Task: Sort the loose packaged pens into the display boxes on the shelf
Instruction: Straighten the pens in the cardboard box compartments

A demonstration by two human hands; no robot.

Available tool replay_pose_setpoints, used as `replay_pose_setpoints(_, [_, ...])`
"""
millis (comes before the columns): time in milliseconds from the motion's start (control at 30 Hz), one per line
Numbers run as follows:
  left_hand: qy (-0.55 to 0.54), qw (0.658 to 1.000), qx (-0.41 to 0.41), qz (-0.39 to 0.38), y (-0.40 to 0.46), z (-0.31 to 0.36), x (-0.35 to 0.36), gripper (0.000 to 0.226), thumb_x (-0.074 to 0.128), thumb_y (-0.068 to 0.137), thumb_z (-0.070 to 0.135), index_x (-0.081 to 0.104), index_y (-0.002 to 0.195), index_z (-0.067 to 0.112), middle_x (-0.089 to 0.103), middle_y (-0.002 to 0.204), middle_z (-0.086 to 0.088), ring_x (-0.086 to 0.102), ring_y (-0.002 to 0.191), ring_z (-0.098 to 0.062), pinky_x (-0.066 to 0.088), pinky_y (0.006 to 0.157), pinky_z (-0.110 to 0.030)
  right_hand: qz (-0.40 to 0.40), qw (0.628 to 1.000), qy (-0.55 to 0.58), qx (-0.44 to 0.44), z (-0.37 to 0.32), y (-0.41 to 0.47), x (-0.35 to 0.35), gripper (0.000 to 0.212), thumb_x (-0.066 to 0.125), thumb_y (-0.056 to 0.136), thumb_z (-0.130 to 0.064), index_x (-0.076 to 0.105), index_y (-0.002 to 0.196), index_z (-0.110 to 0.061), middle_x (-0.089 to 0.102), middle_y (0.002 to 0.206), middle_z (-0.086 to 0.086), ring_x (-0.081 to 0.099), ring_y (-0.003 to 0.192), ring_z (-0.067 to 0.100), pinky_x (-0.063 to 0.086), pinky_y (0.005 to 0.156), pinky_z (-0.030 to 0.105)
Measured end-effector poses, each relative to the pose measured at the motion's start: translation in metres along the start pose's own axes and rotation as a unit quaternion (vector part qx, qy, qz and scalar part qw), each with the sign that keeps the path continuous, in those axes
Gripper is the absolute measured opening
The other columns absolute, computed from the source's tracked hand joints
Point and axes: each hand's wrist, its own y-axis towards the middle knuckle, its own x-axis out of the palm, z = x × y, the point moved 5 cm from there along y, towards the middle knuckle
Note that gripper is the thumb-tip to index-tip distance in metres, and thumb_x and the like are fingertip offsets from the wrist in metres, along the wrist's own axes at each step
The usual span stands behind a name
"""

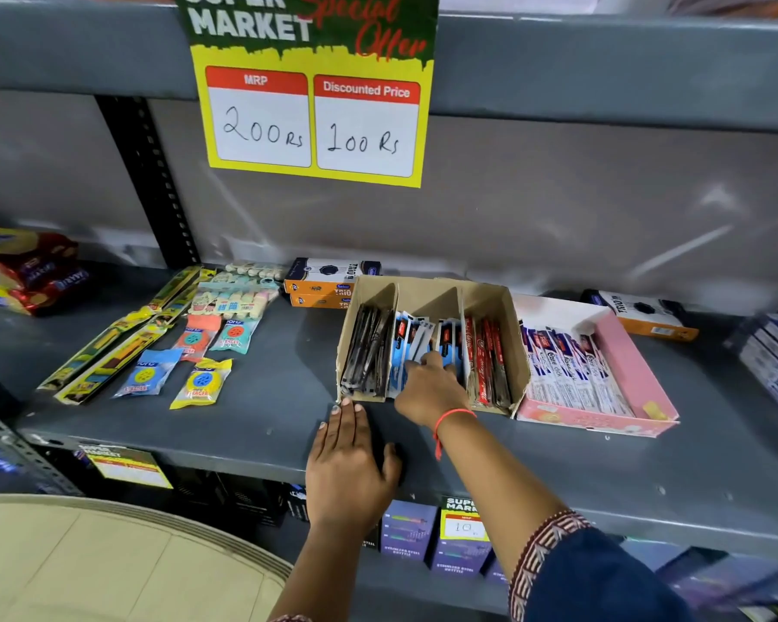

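Head view, left to right along the grey shelf (252, 419): snack packs (23, 271) at the far left, then long yellow packets (122, 334) and round eraser packs (201, 383) lying loose. Next comes the left hand (349, 460), flat and open, palm down on the shelf, its fingertips just touching the front of the brown cardboard display box (495, 303). That box has three compartments — black packaged pens (367, 352) on the left, blue packaged pens (448, 343) in the middle, red packaged pens (488, 356) on the right. The right hand (430, 388) reaches into the middle compartment, fingers curled among the blue packs; whether it actually grips one I cannot tell. Just beside it sits a pink display box (647, 379) holding white-and-blue pen packs (567, 365).
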Motion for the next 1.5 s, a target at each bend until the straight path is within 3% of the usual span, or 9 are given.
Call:
replay_pose_setpoints(167, [0.002, 1.0, -0.002, 0.0, 0.0, 0.001, 0.0, 0.066, 0.037, 0.077, 0.042, 0.059, 0.114, -0.008, 0.061, 0.116, -0.026, 0.06, 0.106, -0.036, 0.045, 0.092, -0.047, 0.013, 0.998, -0.054, -0.009, 0.001, -0.015, 0.001, 0.039, 0.048, 0.085, -0.012, 0.053, 0.124, -0.005, 0.035, 0.138, 0.012, 0.036, 0.126, 0.036, 0.047, 0.094, 0.042])
replay_pose_setpoints(533, [0.001, 1.0, -0.007, -0.009, 0.001, 0.001, 0.0, 0.066, 0.037, 0.075, 0.042, 0.06, 0.111, -0.008, 0.062, 0.113, -0.027, 0.061, 0.104, -0.038, 0.047, 0.088, -0.05, 0.015, 0.996, -0.088, -0.007, 0.011, -0.018, 0.005, 0.051, 0.055, 0.085, -0.036, 0.05, 0.129, -0.009, 0.042, 0.136, 0.008, 0.037, 0.127, 0.031, 0.043, 0.097, 0.04])
replay_pose_setpoints(833, [-0.001, 1.0, -0.01, -0.012, 0.001, 0.001, 0.001, 0.066, 0.037, 0.074, 0.042, 0.06, 0.112, -0.007, 0.062, 0.114, -0.026, 0.06, 0.106, -0.037, 0.046, 0.089, -0.048, 0.065, 0.979, -0.188, -0.033, 0.004, -0.024, 0.008, 0.039, 0.044, 0.093, -0.007, 0.047, 0.13, 0.002, 0.047, 0.134, 0.019, 0.044, 0.126, 0.035, 0.051, 0.09, 0.042])
replay_pose_setpoints(1000, [-0.002, 1.0, -0.01, -0.013, 0.001, 0.001, 0.0, 0.066, 0.037, 0.075, 0.043, 0.06, 0.113, -0.007, 0.062, 0.114, -0.027, 0.06, 0.106, -0.037, 0.046, 0.09, -0.048, 0.105, 0.972, -0.205, -0.05, 0.001, -0.027, 0.005, 0.046, 0.041, 0.092, 0.005, 0.034, 0.138, 0.003, 0.051, 0.128, 0.024, 0.058, 0.114, 0.035, 0.054, 0.085, 0.04])
replay_pose_setpoints(1233, [0.001, 1.0, -0.009, -0.016, 0.0, 0.002, 0.0, 0.067, 0.036, 0.076, 0.043, 0.059, 0.113, -0.008, 0.062, 0.114, -0.026, 0.06, 0.106, -0.037, 0.046, 0.089, -0.048, 0.119, 0.991, -0.053, 0.022, 0.008, -0.026, -0.013, 0.038, 0.039, 0.09, 0.007, 0.049, 0.126, 0.001, 0.059, 0.123, 0.021, 0.062, 0.111, 0.036, 0.052, 0.087, 0.041])
replay_pose_setpoints(1500, [0.009, 1.0, -0.008, -0.014, 0.001, 0.001, 0.0, 0.067, 0.036, 0.076, 0.043, 0.06, 0.114, -0.006, 0.062, 0.116, -0.025, 0.06, 0.106, -0.037, 0.046, 0.09, -0.048, 0.136, 0.986, 0.079, 0.053, 0.017, -0.02, -0.018, 0.033, 0.037, 0.086, 0.01, 0.058, 0.111, 0.005, 0.065, 0.112, 0.025, 0.063, 0.104, 0.037, 0.052, 0.082, 0.036])
